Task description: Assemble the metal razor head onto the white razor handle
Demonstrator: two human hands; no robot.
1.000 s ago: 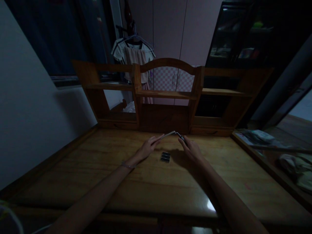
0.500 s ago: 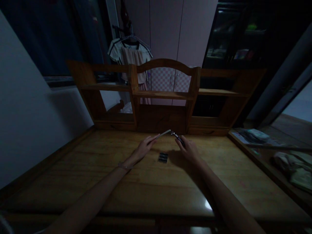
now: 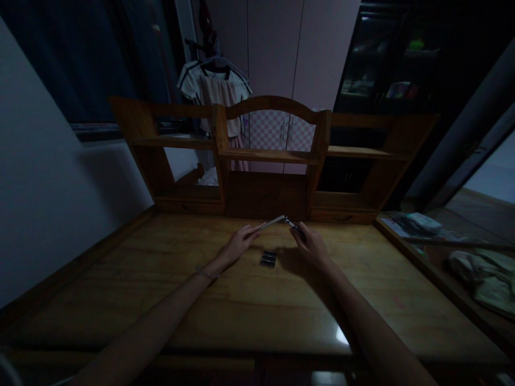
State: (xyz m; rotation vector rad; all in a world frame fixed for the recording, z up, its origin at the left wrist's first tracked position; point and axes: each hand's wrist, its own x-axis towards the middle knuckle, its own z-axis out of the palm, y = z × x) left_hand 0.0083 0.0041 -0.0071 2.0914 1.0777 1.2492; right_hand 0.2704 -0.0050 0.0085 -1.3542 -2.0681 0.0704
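Observation:
My left hand is closed around one end of a slim pale stick-like object, which points up and to the right. In my right hand is a slim tool with a dark handle and a shiny metal tip, angled up and to the left. The metal tip meets the far end of the pale object, or very nearly so; I cannot tell if they touch. Below and between both hands, a small dark pack with several ridged segments lies on the wooden desk. Dim light hides the finer details.
A wooden shelf unit stands along the desk's back edge. To the right, past a raised edge, lie a plastic-wrapped item and folded cloth. A wall borders the left. Clothes hang behind the shelf.
The far end of the pale object and the metal tip have come closer together, closing the small gap between them. Both hands keep their hold, and the dark pack stays on the desk.

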